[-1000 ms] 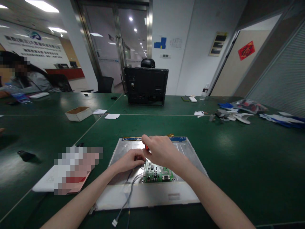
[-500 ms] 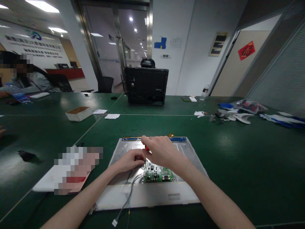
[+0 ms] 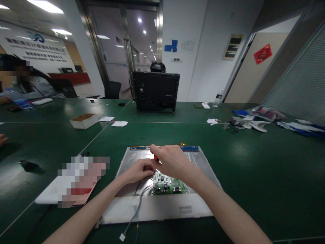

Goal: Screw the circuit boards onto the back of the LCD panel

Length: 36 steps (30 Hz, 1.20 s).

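Green workbench [image 3: 254, 176], office behind. Metal panel [image 3: 132, 210] laid flat, green circuit board [image 3: 169, 185] on its near half. Right hand [image 3: 171, 161] closed around red-handled screwdriver [image 3: 156, 158], tip down at board's corner; left hand [image 3: 138, 171] pinched at the shaft, apparently steadying it.

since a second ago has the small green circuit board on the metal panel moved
No. The small green circuit board sits at the same spot on the silver metal panel, beside its near edge.

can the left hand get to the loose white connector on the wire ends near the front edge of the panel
Probably yes. The white connector lies bare on the green table, just beside the left forearm, with nothing over it. The left hand would have to let go by the circuit board and draw back.
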{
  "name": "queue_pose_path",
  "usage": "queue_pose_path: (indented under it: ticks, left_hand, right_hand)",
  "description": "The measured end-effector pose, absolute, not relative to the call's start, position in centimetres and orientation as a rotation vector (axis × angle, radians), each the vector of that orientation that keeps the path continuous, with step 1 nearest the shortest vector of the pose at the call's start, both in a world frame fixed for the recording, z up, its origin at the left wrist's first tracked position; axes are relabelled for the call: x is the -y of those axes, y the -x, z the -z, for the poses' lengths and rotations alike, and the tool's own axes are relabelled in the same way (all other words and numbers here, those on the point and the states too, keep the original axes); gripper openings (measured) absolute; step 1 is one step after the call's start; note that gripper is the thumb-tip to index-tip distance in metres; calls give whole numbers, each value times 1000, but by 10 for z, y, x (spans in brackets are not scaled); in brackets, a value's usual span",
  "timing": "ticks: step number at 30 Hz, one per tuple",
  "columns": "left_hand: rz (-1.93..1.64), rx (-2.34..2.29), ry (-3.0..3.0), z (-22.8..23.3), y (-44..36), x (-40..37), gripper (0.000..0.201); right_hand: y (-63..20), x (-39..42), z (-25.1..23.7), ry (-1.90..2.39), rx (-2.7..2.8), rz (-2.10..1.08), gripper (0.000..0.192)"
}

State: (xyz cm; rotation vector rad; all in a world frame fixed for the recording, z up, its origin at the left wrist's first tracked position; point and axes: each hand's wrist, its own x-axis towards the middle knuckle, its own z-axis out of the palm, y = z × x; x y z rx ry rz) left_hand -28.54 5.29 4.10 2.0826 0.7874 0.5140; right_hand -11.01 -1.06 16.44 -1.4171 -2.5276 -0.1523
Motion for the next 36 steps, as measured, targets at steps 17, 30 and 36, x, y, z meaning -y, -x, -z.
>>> queue_pose_path:
  ticks: [17,30,36]
  left_hand:
    - [-540,-768,-2062,-42,285,-52,4]
    - [-525,-786,-2059,-43,285,-51,6]
    - [-531,-792,-2109,-44,285,-52,5]
  right_hand:
    - [110,11,-164,1416,2504,184,13]
    - [110,11,-164,1421,2506,160,13]
    - [110,13,-166,1412,2516,161,16]
